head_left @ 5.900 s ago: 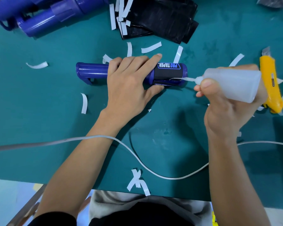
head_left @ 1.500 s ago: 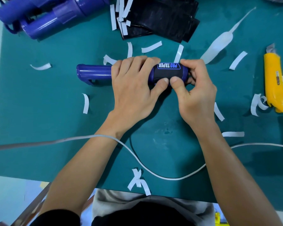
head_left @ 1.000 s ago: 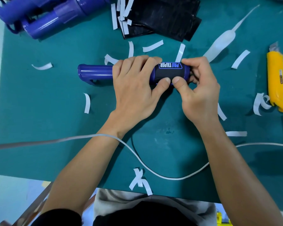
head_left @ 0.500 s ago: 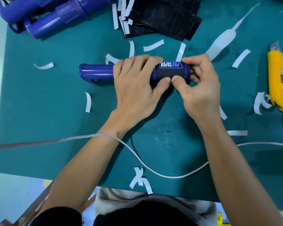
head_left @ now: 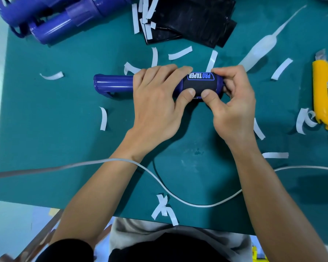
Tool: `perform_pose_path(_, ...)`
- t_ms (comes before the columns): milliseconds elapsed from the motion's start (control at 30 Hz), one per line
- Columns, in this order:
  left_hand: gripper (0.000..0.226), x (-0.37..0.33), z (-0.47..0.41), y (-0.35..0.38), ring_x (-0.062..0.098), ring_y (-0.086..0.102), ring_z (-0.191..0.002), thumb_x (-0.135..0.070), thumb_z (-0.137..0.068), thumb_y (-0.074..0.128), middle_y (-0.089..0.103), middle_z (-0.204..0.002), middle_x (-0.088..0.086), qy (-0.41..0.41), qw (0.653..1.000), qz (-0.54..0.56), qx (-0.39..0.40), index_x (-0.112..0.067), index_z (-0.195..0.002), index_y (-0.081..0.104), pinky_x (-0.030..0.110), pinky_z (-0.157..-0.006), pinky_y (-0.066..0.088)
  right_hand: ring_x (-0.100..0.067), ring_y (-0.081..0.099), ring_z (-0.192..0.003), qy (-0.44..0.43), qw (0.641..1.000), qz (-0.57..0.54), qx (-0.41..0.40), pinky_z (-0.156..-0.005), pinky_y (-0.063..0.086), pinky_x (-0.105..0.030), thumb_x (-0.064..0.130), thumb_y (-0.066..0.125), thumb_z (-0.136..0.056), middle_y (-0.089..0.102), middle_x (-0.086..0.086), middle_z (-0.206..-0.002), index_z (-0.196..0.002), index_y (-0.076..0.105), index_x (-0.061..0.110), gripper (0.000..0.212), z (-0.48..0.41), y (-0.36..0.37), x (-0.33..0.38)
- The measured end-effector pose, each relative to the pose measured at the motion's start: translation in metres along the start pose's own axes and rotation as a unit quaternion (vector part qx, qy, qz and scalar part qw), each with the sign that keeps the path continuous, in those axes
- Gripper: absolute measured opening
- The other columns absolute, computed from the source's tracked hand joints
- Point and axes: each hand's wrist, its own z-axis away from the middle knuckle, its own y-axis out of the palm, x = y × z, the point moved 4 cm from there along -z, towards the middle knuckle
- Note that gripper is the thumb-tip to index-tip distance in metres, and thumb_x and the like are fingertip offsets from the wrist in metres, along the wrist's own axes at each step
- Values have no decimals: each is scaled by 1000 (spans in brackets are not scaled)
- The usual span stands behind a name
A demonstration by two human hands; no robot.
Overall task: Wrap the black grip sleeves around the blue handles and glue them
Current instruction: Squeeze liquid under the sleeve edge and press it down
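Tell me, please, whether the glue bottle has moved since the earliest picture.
Yes. The glue bottle has left the right hand and lies farther back, between the black sleeve stack and the yellow knife.

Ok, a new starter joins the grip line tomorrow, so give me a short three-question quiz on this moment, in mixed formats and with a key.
1. True or false: the right hand holds the glue bottle.
2. The yellow utility knife lies: A) on the right side of the green mat; B) on its left side; C) between the two hands.
3. Fill in: both thumbs press on the black grip ____ wrapped round the blue handle.

Key:
1. False. The glue bottle lies on the mat, and the right hand and left hand both grip the blue handle.
2. A.
3. sleeve.
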Motion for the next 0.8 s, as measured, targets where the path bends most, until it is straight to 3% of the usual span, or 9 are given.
perform_pose_path(167,36,1,0,-2,22,58,-114,-37,-99,64,68,-125,-7,-3,1000,12,3,-25,-133,70,36,-106,29,-27,69,-102,5,1000,-24,12,-97,54,-52,6,72,-89,75,-1,-106,-121,61,10,34,-1,-1,-4)
perform_pose_path(667,38,6,1,-4,23,59,-119,-20,-111,43,68,-134,-4,28,999,23,20,-15,-144,62,35,-105,32,-35,66,-97,8,998,-64,24,-88,52,-33,2,68,-92,76,-6,-106,-118,65,17,30,-5,-5,-10)
perform_pose_path(800,42,8,1,-4,19,60,-118,-31,-112,39,68,-135,-5,36,999,34,8,-14,-142,64,31,-103,31,-39,66,-98,10,997,-71,28,-90,55,-45,2,65,-94,76,-1,-106,-119,66,20,31,-5,-6,-10)
